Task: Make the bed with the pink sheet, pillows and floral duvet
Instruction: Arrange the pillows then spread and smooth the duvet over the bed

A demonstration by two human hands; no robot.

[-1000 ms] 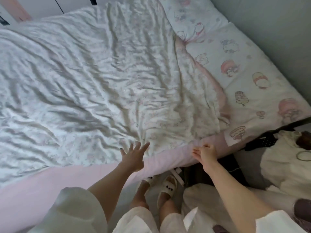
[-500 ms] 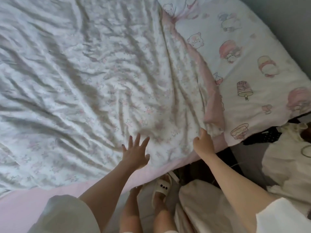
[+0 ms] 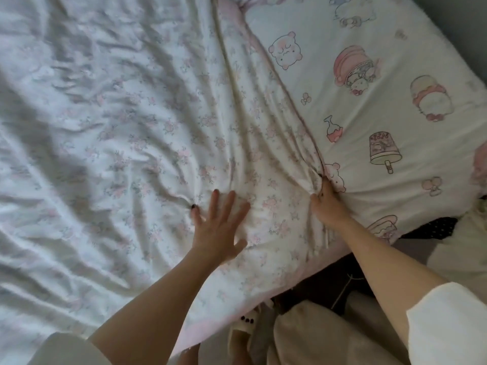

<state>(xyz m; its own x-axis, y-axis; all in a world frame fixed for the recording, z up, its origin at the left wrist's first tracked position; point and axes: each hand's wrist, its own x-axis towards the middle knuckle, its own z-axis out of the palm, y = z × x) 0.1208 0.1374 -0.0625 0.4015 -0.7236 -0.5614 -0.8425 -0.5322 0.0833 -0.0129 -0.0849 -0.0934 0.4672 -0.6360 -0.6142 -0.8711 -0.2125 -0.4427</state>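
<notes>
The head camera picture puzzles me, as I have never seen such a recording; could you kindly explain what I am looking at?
There is no machine here: a person wears a camera on the head, looking down at their own bare arms. The left hand lies flat, fingers spread, on the wrinkled floral duvet. The right hand pinches a gathered fold at the duvet's edge. Beside it lies a pillow printed with cartoon figures. A strip of pink sheet shows at the bed's near edge.

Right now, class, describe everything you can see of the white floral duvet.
The white floral duvet, thin soft fabric with faint pink flower sprigs, lies heavily wrinkled across most of the bed. Its right edge is bunched in the right hand; the left hand presses flat on it, fingers spread. It overlaps the cartoon-print pillow.
</notes>
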